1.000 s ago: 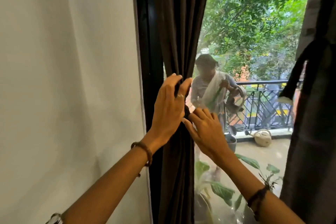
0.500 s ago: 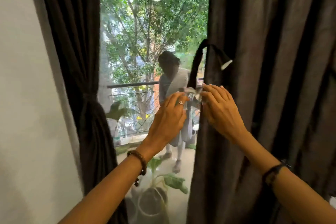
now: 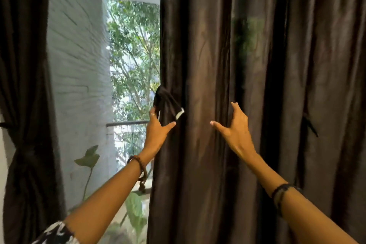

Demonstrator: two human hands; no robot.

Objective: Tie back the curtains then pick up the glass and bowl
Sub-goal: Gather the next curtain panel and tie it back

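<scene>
Two dark curtains are hanging: the left curtain (image 3: 25, 105) is tied, the right curtain (image 3: 257, 85) loose. The left hand (image 3: 157, 131) is gripping its tie-back (image 3: 168, 103) at the edge; the right hand (image 3: 234, 129), fingers spread, is pressing the folds. No writing is readable.

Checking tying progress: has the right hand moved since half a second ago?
Yes. The right hand has left the tie-back strap and gone rightward across the right curtain.

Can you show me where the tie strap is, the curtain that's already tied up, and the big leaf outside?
tie strap (image 3: 167, 103): head view, on its dark band above the white tag.
tied curtain (image 3: 25, 154): head view, on the cinched waist.
big leaf (image 3: 88, 157): head view, on the blade's middle.
</scene>
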